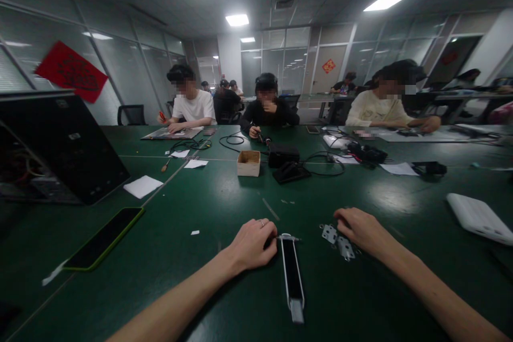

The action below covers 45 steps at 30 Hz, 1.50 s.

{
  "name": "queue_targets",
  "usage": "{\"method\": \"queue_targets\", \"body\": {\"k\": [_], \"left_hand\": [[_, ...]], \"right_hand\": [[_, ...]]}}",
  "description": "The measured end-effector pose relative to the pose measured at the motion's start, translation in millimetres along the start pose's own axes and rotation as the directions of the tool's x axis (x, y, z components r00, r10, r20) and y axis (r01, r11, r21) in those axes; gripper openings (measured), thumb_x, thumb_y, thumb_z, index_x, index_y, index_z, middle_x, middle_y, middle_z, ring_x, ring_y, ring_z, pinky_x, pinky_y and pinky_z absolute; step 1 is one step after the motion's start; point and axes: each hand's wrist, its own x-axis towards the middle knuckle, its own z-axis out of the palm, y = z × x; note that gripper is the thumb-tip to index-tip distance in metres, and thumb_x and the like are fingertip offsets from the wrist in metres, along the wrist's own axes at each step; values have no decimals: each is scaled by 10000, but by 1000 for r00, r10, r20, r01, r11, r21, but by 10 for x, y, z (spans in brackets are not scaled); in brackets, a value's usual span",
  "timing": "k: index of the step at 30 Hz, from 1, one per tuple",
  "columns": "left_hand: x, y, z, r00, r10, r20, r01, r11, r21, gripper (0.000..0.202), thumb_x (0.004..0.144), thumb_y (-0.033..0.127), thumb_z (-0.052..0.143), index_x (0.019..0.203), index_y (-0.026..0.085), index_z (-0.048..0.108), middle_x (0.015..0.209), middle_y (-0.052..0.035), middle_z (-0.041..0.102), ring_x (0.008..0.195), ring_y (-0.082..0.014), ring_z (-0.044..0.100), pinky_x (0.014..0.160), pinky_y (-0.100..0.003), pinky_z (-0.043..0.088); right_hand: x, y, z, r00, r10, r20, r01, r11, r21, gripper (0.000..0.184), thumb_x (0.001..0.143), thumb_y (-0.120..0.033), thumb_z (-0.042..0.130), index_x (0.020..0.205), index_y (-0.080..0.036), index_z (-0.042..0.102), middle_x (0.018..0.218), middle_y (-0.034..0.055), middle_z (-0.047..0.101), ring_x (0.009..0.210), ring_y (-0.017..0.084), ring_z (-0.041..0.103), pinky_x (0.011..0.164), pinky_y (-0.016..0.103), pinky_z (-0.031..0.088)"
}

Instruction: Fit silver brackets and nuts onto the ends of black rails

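Observation:
My left hand (pixel 256 243) is closed, fingers curled, at the upper left corner of a long narrow frame (pixel 285 272) with a white rim and a black strip inside. A thin rod crosses the frame's top end, and a silver tab (pixel 296 311) sticks out at the near end. The fingertips are beside the rod; what they pinch is hidden. My right hand (pixel 358 228) rests with bent, closed fingers at a small group of metal plates with holes (pixel 345 248). Whether its fingertips grip one of the small parts cannot be made out.
A green-rimmed phone (pixel 105 240) and an open computer case (pixel 64 144) are at left. A small box (pixel 248 164), a black device (pixel 284 156) and cables lie ahead. At right is a white block (pixel 479 218). Several people sit across the green table (pixel 224 203).

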Motion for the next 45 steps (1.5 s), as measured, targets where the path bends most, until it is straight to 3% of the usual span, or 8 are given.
{"method": "queue_targets", "body": {"k": [7, 15, 21, 25, 28, 35, 40, 45], "left_hand": [[4, 16, -9, 1000, -14, 9, 14, 1000, 14, 65, 829, 185, 505, 884, 172, 537, 839, -22, 597, 735, -161, 556, 689, -278, 421], [2, 15, -8, 1000, -21, 6, 21, 1000, -5, 92, 831, 203, 496, 907, 175, 542, 863, -24, 598, 754, -165, 560, 697, -283, 426], [14, 17, -7, 999, -25, 25, 26, 1000, -16, 96, 824, 201, 490, 900, 177, 543, 871, -32, 601, 768, -171, 564, 704, -281, 434], [15, 16, -4, 1000, -10, 13, 10, 1000, 0, 84, 825, 200, 494, 886, 174, 545, 855, -30, 598, 747, -169, 558, 692, -280, 430], [16, 4, 18, 1000, 5, -6, -5, 1000, 8, 69, 831, 192, 494, 875, 172, 544, 836, -23, 594, 728, -166, 553, 680, -278, 423], [20, -11, 42, 1000, 14, -9, -14, 1000, 8, 55, 850, 193, 488, 874, 176, 535, 836, -23, 596, 731, -165, 557, 678, -272, 410], [20, -12, 41, 1000, 20, -18, -20, 1000, 1, 56, 845, 190, 484, 866, 176, 533, 825, -19, 594, 718, -161, 550, 665, -271, 408], [21, -16, 48, 1000, 18, -18, -18, 1000, 5, 61, 837, 191, 488, 870, 175, 538, 829, -24, 597, 724, -165, 554, 675, -270, 413]], "right_hand": [[-18, 18, 30, 1000, -19, -20, 19, 999, 31, 232, 855, -260, 446, 930, -162, 643, 874, 99, 652, 793, 216, 622, 702, 338, 511], [-31, 6, 54, 989, -52, -135, 50, 999, -13, 242, 878, -234, 420, 977, -153, 626, 884, 103, 638, 801, 212, 612, 702, 329, 507], [-93, -381, 59, 920, -188, -344, 244, 961, 129, 227, 894, -205, 408, 1009, -158, 597, 908, 103, 627, 837, 217, 601, 744, 365, 515], [-149, -757, 160, 921, -230, -314, 317, 912, 261, 203, 903, -188, 408, 1001, -182, 586, 897, 80, 626, 800, 193, 608, 692, 335, 534], [-163, -892, 231, 933, -213, -289, 301, 903, 308, 175, 895, -171, 426, 965, -185, 586, 879, 66, 627, 788, 187, 610, 690, 331, 533], [-178, -869, 270, 961, -166, -219, 243, 886, 395, 165, 892, -182, 447, 979, -173, 586, 882, 56, 630, 737, 168, 609, 653, 306, 528], [-178, -885, 255, 963, -113, -243, 202, 902, 382, 168, 888, -190, 435, 948, -176, 592, 863, 56, 636, 724, 174, 612, 635, 305, 523], [-175, -900, 262, 963, -135, -234, 222, 888, 403, 163, 871, -170, 458, 956, -171, 597, 854, 54, 635, 713, 164, 604, 631, 296, 519]]}}
